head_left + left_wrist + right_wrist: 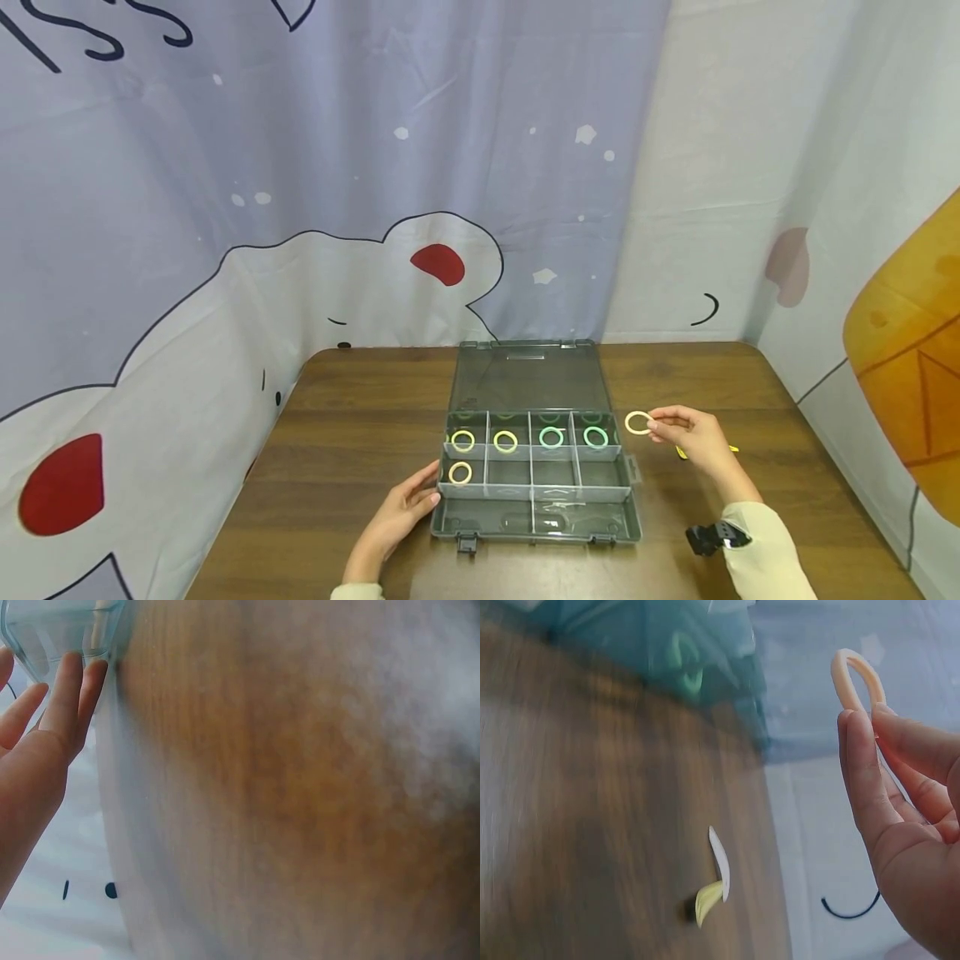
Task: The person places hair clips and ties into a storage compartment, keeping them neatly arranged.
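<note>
Head: the box carries five rings, four across the back row, one in the middle; five compartments lack one, so filling seems half done. The right hand pinches a pale ring just beside the box.

Left wrist: the left hand's grip is slack, straight fingers touching the box.

Right wrist: two bits, perhaps left to place, lie on the worktop.

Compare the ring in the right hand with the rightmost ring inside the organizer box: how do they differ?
The held ring is cream; the rightmost ring is green. The held ring is pinched in the right hand; the rightmost ring sits untouched at the back right inside the open organizer box. Both are thin, round hoops.
</note>
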### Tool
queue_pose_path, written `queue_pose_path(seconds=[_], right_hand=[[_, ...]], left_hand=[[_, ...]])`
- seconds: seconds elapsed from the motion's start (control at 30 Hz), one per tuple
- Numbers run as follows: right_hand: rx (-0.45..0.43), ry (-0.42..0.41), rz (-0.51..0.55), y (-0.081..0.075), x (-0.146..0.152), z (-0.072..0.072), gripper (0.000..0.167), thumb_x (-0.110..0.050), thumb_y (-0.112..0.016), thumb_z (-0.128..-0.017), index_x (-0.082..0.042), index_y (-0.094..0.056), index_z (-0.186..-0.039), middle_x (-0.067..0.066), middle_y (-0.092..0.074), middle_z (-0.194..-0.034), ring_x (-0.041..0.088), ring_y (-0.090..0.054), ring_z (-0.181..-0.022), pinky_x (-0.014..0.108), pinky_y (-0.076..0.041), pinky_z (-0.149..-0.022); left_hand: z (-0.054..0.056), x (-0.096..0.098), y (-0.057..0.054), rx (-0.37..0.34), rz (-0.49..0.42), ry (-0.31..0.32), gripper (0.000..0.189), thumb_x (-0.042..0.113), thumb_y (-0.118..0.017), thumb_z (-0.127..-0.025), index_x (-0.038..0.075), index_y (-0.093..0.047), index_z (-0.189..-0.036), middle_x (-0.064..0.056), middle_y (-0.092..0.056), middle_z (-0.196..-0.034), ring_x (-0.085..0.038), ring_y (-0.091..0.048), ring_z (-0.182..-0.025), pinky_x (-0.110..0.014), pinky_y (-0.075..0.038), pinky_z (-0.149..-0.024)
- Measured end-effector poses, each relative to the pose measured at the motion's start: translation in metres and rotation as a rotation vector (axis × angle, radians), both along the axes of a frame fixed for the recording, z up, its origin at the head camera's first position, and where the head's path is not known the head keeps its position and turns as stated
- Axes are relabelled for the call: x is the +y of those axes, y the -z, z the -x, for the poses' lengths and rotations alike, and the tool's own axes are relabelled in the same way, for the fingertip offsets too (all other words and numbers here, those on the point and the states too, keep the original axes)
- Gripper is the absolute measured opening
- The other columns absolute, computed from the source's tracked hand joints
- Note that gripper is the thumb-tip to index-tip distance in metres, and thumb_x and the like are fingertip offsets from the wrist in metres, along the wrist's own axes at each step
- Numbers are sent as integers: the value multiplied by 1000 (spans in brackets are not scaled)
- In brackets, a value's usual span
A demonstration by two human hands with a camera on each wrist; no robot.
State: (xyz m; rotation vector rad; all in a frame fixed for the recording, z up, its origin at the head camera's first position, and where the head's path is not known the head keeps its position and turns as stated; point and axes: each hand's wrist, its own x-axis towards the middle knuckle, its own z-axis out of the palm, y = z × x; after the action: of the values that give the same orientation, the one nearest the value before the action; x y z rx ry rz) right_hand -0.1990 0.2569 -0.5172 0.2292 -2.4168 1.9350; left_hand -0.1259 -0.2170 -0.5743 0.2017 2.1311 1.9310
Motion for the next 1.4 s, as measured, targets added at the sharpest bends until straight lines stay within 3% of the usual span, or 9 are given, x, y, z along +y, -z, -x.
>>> queue_pose_path(seconds=[0.27, 0.5, 0.7, 0.97, 1.17, 1.4], right_hand=[[-18, -34, 28, -2, -35, 9, 28, 2, -67, -87, 21, -58, -107, 35, -64, -96, 19, -70, -75, 34, -58, -71], [-50, -81, 80, -7, -65, 13, 29, 4, -68, -86, 21, -58, -106, 31, -66, -93, 12, -69, -73, 29, -58, -70], [-67, -119, 96, -4, -84, 19, 28, 4, -67, -86, 22, -58, -106, 33, -65, -94, 17, -70, -74, 25, -57, -68], [-58, -175, 99, 2, -111, 21, 28, 3, -69, -85, 21, -60, -106, 34, -65, -95, 21, -70, -74, 38, -58, -71], [-70, -245, 114, 3, -133, 20, 27, 6, -67, -86, 22, -59, -105, 35, -65, -94, 22, -70, -74, 41, -57, -72], [-76, -299, 98, 10, -152, 20, 25, 5, -67, -86, 22, -60, -104, 35, -65, -92, 36, -70, -77, 48, -55, -74]], left_hand=[[0, 0, 1, -6, 3, 2, 60, 7, -58, -96, -3, -30, -148, -30, -35, -146, -41, -46, -127, -15, -42, -93], [0, -1, 3, -6, 6, 0, 61, 9, -60, -95, -4, -31, -147, -30, -36, -146, -42, -46, -126, -15, -42, -93], [0, -1, 3, -5, 5, 3, 60, 8, -59, -95, -4, -30, -147, -30, -35, -146, -42, -45, -127, -15, -42, -93], [0, -1, 2, -7, -1, 3, 60, 7, -58, -95, -4, -30, -147, -31, -34, -146, -42, -45, -127, -15, -42, -93], [0, -1, 2, 10, 14, 5, 60, 8, -58, -96, -5, -30, -147, -31, -36, -145, -42, -45, -126, -15, -42, -93], [0, -1, 2, 6, 21, 5, 58, 7, -56, -97, -3, -31, -147, -30, -37, -145, -41, -46, -126, -16, -42, -94]])
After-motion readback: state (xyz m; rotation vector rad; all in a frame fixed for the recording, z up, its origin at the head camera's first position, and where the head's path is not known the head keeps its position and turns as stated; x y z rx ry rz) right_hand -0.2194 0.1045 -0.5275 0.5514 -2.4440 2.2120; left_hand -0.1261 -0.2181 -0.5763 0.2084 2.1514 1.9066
